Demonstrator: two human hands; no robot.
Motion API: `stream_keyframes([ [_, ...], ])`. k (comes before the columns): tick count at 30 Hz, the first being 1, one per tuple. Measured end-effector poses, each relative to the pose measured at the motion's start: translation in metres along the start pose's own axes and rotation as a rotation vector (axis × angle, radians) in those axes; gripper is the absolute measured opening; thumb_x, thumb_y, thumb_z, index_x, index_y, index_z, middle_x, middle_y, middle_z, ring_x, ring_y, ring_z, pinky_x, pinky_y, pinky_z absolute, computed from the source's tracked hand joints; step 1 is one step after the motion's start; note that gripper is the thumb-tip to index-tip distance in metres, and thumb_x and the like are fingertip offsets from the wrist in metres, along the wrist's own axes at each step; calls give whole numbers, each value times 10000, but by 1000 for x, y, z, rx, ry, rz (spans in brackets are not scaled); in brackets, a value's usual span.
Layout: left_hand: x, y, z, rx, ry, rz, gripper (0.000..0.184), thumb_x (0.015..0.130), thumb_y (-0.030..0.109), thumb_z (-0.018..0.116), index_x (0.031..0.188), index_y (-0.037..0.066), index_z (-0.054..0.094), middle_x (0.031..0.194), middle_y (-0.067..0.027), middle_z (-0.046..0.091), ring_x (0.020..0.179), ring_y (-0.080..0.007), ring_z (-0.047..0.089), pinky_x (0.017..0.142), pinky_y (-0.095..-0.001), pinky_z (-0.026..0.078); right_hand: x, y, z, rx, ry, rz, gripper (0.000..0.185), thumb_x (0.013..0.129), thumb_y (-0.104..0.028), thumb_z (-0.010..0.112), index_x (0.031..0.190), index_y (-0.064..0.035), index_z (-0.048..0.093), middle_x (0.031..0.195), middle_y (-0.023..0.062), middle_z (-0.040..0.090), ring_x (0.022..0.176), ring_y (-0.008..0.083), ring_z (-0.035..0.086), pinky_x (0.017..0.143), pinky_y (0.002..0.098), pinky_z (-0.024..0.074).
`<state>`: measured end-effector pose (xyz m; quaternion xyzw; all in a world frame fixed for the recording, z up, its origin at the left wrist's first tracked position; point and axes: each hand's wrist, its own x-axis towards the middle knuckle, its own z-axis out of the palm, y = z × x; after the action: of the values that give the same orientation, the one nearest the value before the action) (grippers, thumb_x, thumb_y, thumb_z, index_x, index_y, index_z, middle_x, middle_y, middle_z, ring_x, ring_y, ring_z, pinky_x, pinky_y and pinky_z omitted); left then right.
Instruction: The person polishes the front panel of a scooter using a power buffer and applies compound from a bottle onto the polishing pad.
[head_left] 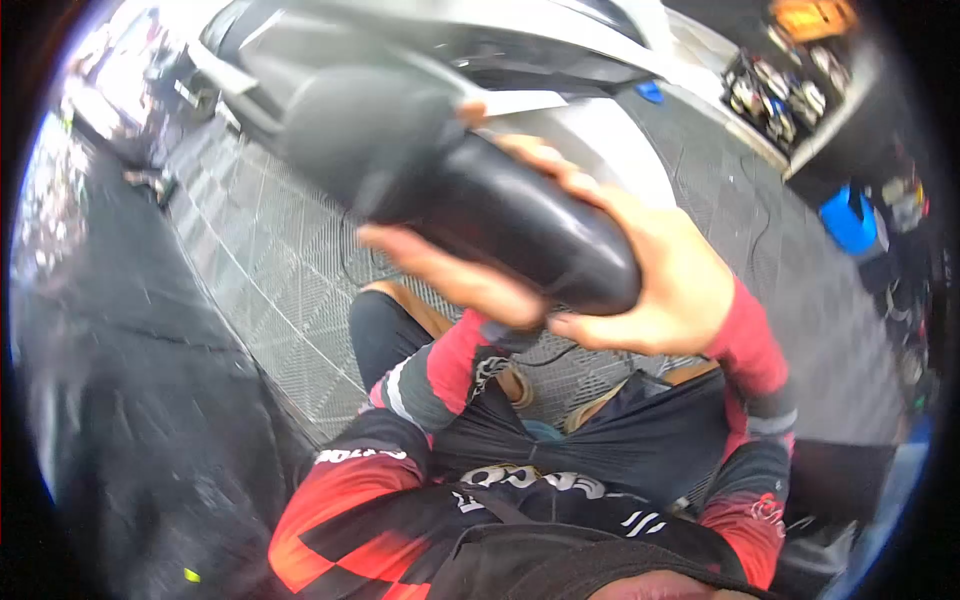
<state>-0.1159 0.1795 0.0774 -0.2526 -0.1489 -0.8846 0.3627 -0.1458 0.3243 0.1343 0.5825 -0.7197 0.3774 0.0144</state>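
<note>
A black cylindrical tool with a rounded dark grey head (370, 130), much like a power polisher, is held up close to the camera and tilted, its head toward the upper left. My right hand (675, 285) wraps around the black body near its rounded rear end, fingers over the top and thumb below. Along the lower side, my left hand (465, 280) grips the body behind the head; motion blurs its fingers. Blur also hides what lies at the far side of the head.
A white car (610, 140) stands just beyond the tool. Grey ribbed floor tiles (270, 310) lie below, with a dark cable on them. A black sheet (150, 400) hangs at left. At right are a blue bucket (848, 220) and a bin of assorted items (775, 100).
</note>
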Motion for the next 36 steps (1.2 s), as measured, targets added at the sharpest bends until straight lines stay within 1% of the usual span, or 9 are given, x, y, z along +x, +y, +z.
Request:
stream_keyframes([
  [3,2,11,-6,-28,-168,-111,1108,776,916,397,1420,16,449,1072,-161,624,919,-294,633,830,-464,539,4,2,2,-45,-41,110,660,659,-327,845,1107,41,531,916,256,649,840,434,672,757,451,545],
  [6,-9,-7,-11,-6,-142,-111,1121,763,925,395,1412,11,443,1038,-182,633,902,-304,646,818,-472,553,-15,16,1,59,44,40,639,657,-332,845,1077,31,528,916,259,643,836,435,670,752,444,547],
  [13,-46,-75,-7,173,-30,-42,1034,820,896,344,1194,-50,531,949,-214,652,755,-271,662,670,-400,561,-86,53,-8,199,49,246,872,620,-289,879,1334,27,491,1102,250,673,1006,376,706,890,371,534],
  [19,-54,-80,13,210,195,-516,769,889,743,509,1106,9,589,920,-95,660,787,-194,676,707,-343,559,-97,43,-16,540,96,572,751,669,-208,840,1318,26,543,1207,141,650,1125,228,621,1021,370,443],
  [21,-51,-77,6,432,19,-512,881,841,814,428,1200,22,566,1002,-120,669,871,-223,693,759,-351,582,-97,43,-19,551,62,618,729,667,-209,824,1301,32,555,1182,128,660,1113,225,625,1019,362,442],
  [25,-60,-82,-13,349,-218,-458,851,884,580,673,1408,21,302,1149,-113,577,1017,-206,624,899,-358,514,-118,59,-25,706,-12,697,752,641,-246,837,1279,33,552,1157,114,659,1092,243,625,992,362,452],
  [29,-51,-62,-5,403,-317,-577,951,743,402,890,1408,20,328,1192,-107,575,1078,-209,588,966,-386,476,-134,87,-7,707,-18,474,953,591,-122,880,1411,11,413,1322,152,563,1227,289,548,1058,410,417],
  [32,-40,-54,0,551,-600,-532,752,757,131,860,1362,6,431,1148,-137,654,1028,-197,654,917,-368,519,-131,82,-17,450,-349,652,718,655,-135,860,1288,18,558,1162,141,645,1134,196,595,1002,366,467],
  [36,-64,-65,-18,1054,-743,-457,812,574,357,913,1211,0,558,1176,-184,627,1093,-305,628,965,-418,481,-191,139,-29,-54,-486,692,661,735,-150,818,1312,23,547,1180,161,655,1081,218,629,974,373,488],
])
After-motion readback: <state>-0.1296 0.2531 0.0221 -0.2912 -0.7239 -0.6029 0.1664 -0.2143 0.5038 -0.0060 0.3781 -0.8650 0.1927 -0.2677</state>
